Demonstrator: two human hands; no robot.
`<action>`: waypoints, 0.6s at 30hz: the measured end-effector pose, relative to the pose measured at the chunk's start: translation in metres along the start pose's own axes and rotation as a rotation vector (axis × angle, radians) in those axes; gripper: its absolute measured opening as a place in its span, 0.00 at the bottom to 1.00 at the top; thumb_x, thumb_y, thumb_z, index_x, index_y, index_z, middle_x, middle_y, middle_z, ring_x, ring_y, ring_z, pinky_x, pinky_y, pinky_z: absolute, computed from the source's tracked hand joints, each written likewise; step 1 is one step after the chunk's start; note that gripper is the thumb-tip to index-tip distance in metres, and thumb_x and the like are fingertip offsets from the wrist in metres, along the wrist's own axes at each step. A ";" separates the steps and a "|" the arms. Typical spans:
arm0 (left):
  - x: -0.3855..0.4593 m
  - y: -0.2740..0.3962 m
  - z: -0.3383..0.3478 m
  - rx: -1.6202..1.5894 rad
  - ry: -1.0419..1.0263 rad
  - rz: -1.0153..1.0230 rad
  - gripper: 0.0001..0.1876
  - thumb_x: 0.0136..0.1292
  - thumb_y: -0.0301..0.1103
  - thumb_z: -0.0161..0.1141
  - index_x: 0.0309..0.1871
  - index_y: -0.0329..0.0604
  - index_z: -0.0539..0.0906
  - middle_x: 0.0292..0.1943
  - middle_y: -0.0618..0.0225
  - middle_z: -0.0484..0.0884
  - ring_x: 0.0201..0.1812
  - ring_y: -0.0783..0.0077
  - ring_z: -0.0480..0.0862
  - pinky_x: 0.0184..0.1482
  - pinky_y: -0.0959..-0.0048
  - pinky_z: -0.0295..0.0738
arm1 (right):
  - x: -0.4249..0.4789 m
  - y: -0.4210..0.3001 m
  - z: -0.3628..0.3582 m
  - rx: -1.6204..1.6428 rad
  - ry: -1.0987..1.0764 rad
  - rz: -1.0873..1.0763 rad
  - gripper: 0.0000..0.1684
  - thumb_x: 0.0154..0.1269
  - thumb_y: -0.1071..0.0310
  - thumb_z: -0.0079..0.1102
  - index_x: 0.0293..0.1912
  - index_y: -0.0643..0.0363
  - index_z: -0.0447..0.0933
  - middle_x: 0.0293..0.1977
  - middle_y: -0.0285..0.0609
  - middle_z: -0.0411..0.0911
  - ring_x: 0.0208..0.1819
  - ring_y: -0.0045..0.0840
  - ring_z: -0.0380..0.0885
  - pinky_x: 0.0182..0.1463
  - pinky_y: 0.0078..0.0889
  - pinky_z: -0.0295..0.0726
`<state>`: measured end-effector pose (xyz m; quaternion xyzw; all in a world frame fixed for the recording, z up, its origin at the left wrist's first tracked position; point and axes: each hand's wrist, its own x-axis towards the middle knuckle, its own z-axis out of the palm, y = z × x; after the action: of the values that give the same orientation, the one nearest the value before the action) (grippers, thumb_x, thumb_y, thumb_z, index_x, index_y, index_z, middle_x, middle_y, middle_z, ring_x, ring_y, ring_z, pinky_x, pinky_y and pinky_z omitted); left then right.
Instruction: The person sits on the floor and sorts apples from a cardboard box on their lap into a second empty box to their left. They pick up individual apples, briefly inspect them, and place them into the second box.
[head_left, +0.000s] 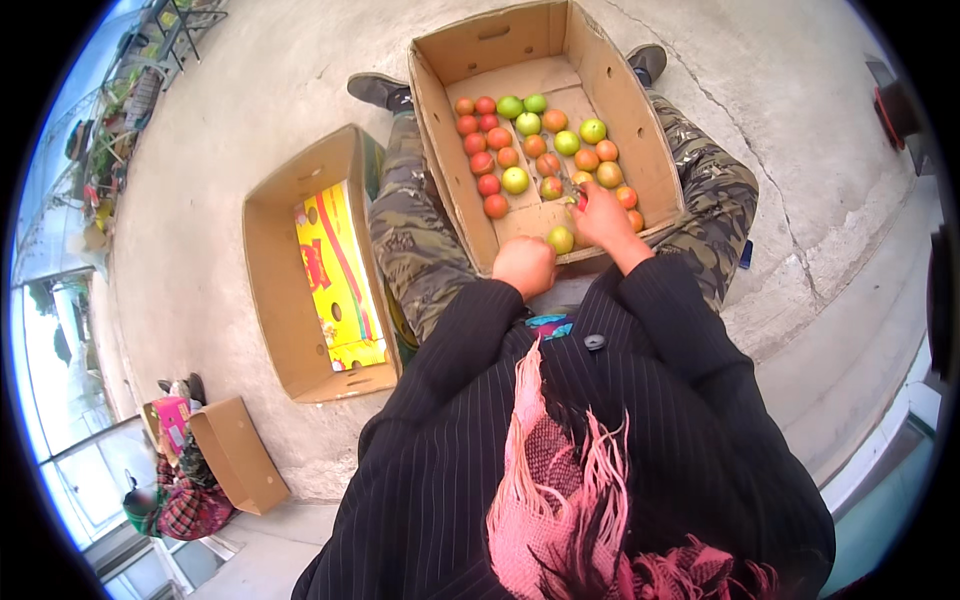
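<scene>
A cardboard box (442, 142) stands between my outstretched legs, with red, orange and green tomatoes (496, 206) spread in loose rows over its bottom. My right hand (602, 217) is inside the box near its close edge, shut on a small pair of pruning snips (574, 191) with red handles; the blades reach over the tomatoes. My left hand (525, 266) is curled at the near rim of the box, its fingers hidden from view. Beside it, a yellow-green tomato (560, 240) lies between my two hands. Whether the left hand grips the rim cannot be told.
To the left stands a second cardboard box (281, 300) with a yellow printed panel on its bottom. Farther off at lower left, another person (191, 502) sits by a cardboard box (236, 454) and a pink one. Plants and racks line the far left. The concrete floor is cracked.
</scene>
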<state>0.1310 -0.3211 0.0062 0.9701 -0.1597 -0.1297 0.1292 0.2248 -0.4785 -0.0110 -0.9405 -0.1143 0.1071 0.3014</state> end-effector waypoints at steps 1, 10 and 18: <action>0.000 -0.001 0.004 -0.004 0.007 -0.004 0.14 0.50 0.43 0.66 0.27 0.40 0.83 0.27 0.56 0.83 0.33 0.55 0.84 0.38 0.59 0.79 | 0.002 0.005 0.001 0.024 -0.049 0.020 0.21 0.58 0.59 0.62 0.47 0.62 0.74 0.39 0.54 0.80 0.44 0.47 0.79 0.48 0.49 0.76; -0.003 -0.019 0.000 0.013 -0.104 0.002 0.13 0.50 0.42 0.67 0.29 0.41 0.84 0.30 0.56 0.84 0.36 0.52 0.84 0.42 0.58 0.78 | -0.014 0.020 -0.015 -0.080 -0.008 0.028 0.20 0.59 0.58 0.60 0.44 0.65 0.73 0.37 0.58 0.80 0.42 0.50 0.79 0.48 0.50 0.76; 0.019 -0.087 -0.037 -0.776 -0.394 -0.013 0.23 0.58 0.47 0.65 0.49 0.38 0.83 0.40 0.58 0.85 0.43 0.66 0.84 0.46 0.66 0.78 | -0.025 -0.007 -0.018 -0.002 0.004 0.116 0.21 0.60 0.57 0.60 0.47 0.61 0.74 0.41 0.52 0.80 0.45 0.48 0.79 0.47 0.49 0.76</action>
<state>0.1833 -0.2400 0.0110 0.8074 -0.1145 -0.3637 0.4503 0.2048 -0.4895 0.0112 -0.9461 -0.0592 0.1225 0.2940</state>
